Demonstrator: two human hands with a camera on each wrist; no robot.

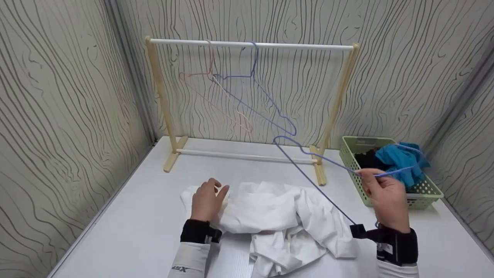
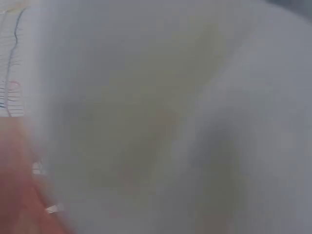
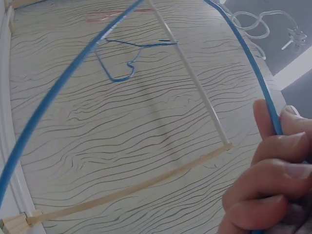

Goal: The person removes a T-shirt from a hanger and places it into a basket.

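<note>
A blue clothes hanger (image 1: 316,190) is pinched by my right hand (image 1: 388,199), between thumb and fingers near its neck. Its hook stretches right, over the basket, and one corner points toward the rack. In the right wrist view, blue wire (image 3: 53,95) crosses in front of the camera and passes between the fingers (image 3: 285,146). My left hand (image 1: 208,200) is at the left part of a crumpled white garment (image 1: 266,208), fingers loosely bent, with a gap between thumb and index finger. White cloth (image 2: 146,97) blurs most of the left wrist view.
A wooden rack with a white rail (image 1: 301,46) stands at the back. A pink hanger (image 1: 200,73) and another blue hanger (image 1: 235,76) hang from it. At right, a green basket (image 1: 428,197) holds blue-green cloth (image 1: 397,160) and black cloth (image 1: 366,161).
</note>
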